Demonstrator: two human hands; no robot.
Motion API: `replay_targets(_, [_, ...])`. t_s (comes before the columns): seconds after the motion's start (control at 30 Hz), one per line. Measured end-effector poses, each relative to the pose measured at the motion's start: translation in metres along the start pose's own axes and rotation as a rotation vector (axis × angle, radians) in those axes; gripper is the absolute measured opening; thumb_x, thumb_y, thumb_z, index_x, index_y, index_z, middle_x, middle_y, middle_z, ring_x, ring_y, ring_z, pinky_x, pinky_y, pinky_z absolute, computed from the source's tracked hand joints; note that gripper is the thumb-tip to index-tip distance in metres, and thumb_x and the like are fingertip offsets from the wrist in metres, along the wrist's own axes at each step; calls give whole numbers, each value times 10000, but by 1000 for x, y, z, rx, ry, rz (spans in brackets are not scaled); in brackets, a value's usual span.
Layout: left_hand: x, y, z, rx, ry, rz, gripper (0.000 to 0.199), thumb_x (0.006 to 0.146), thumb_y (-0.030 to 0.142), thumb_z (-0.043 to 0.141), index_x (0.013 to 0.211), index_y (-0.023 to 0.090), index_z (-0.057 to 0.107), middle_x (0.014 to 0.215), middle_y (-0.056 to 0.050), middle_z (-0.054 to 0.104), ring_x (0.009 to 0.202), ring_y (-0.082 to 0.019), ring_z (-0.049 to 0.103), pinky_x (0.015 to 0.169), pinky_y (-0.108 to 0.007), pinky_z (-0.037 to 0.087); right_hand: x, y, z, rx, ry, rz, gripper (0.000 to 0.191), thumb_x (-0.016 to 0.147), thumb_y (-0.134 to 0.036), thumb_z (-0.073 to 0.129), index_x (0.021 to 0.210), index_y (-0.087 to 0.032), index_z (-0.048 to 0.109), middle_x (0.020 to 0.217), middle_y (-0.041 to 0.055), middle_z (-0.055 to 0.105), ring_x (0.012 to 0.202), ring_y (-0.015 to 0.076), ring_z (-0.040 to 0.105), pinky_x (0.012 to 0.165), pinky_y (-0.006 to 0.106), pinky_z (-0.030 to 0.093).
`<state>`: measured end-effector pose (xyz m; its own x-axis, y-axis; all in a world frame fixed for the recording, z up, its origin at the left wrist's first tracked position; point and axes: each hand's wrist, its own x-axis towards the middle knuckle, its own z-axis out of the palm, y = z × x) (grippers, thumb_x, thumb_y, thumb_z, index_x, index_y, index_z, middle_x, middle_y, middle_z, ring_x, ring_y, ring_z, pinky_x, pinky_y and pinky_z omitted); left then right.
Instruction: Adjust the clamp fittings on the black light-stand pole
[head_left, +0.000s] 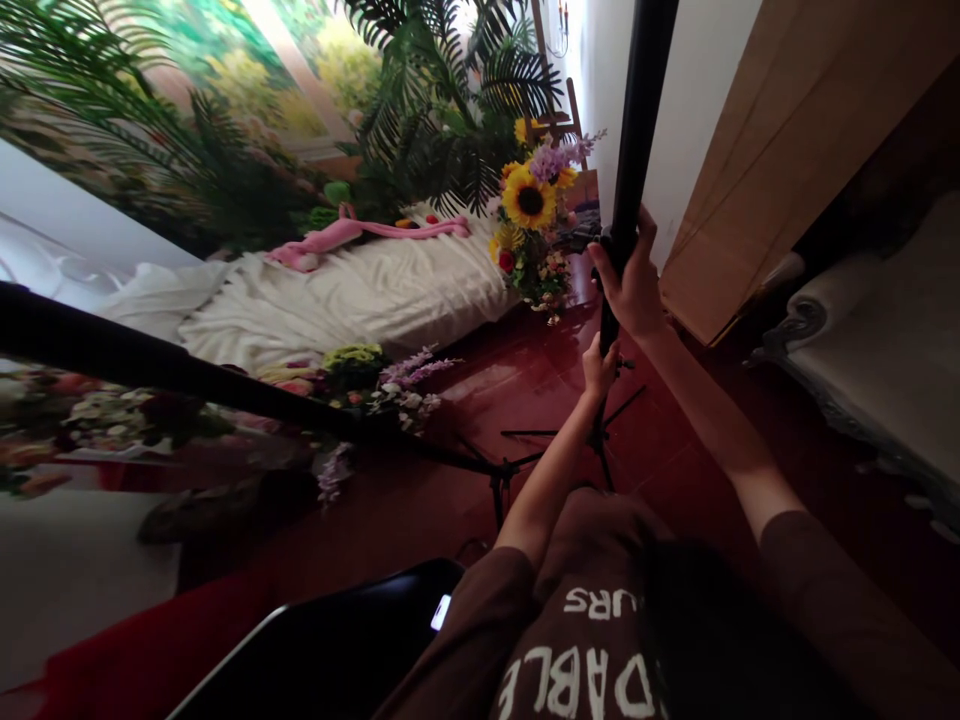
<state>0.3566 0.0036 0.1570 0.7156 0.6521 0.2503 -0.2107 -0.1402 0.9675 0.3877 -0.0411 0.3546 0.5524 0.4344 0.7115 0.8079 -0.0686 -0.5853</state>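
Note:
My right hand [630,280] is wrapped around a black light-stand pole [634,130], high up near a dark fitting on it. My left hand [600,368] grips the same pole lower down, just above the stand's spread tripod legs [592,435]. The pole runs up out of the frame, so its top is hidden. The sunflower bouquet [529,230] stands just left of my right hand, not touching it. A brown T-shirt with white lettering [585,660] covers my torso at the bottom.
A second black pole [165,385] crosses the left side. Farther left lie a white cloth [337,300], a pink plush toy [352,235], palm fronds [442,130] and flowers on a red tiled floor [510,385]. A cardboard panel [772,150] and upholstered seat [877,340] stand right.

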Motion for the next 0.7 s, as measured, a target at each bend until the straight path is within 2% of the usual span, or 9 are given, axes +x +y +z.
replay_targets(0.07, [-1, 1, -3, -17, 0, -9, 453, 848, 612, 570, 1051, 208, 606, 677, 20, 611, 545, -100, 567, 551, -226, 437, 8, 2, 6, 19, -7, 43, 678, 938, -719, 374, 1358, -192, 302, 1178, 128, 649, 1075, 230, 675, 920, 333, 545])
replay_targets(0.17, [-7, -4, -8, -28, -48, -16, 534, 775, 590, 682, 1138, 216, 563, 824, -6, 643, 629, -98, 580, 603, -232, 461, 3, 19, 8, 73, -43, 66, 666, 894, -749, 442, 1271, -207, 360, 1020, 69, 681, 913, 190, 695, 831, 299, 568])
replay_targets(0.3, [-10, -19, -17, 32, -153, -58, 516, 702, 578, 760, 964, 183, 557, 779, 6, 612, 647, -102, 568, 630, -239, 461, -21, 51, 17, 41, -93, 85, 643, 869, -738, 514, 1282, -257, 408, 941, 8, 668, 825, 189, 681, 778, 322, 577])
replay_targets(0.4, [2, -28, -26, 63, -227, -33, 521, 717, 588, 742, 977, 182, 544, 760, 11, 612, 641, -116, 580, 623, -248, 469, -40, 74, 31, 17, -130, 136, 684, 845, -742, 546, 1304, -248, 434, 936, 26, 675, 830, 212, 687, 781, 344, 575])
replay_targets(0.5, [16, -34, -33, 110, -302, 20, 570, 698, 582, 760, 1039, 175, 551, 808, -8, 631, 718, -148, 613, 679, -274, 500, -55, 90, 44, 9, -133, 206, 712, 837, -771, 514, 1310, -242, 457, 943, 52, 685, 869, 231, 699, 811, 356, 568])
replay_targets(0.6, [19, -39, -36, 117, -333, 47, 585, 718, 572, 746, 1093, 171, 542, 838, -21, 630, 780, -170, 618, 726, -299, 513, -62, 96, 48, 19, -139, 231, 678, 859, -762, 482, 1328, -273, 455, 978, 56, 693, 928, 233, 699, 832, 349, 560])
replay_targets(0.7, [14, -42, -34, 81, -336, 26, 552, 747, 561, 724, 1092, 176, 530, 840, -24, 624, 742, -158, 598, 709, -302, 506, -63, 94, 46, 25, -184, 219, 657, 883, -732, 482, 1346, -268, 441, 1027, 66, 701, 1006, 236, 682, 874, 363, 552])
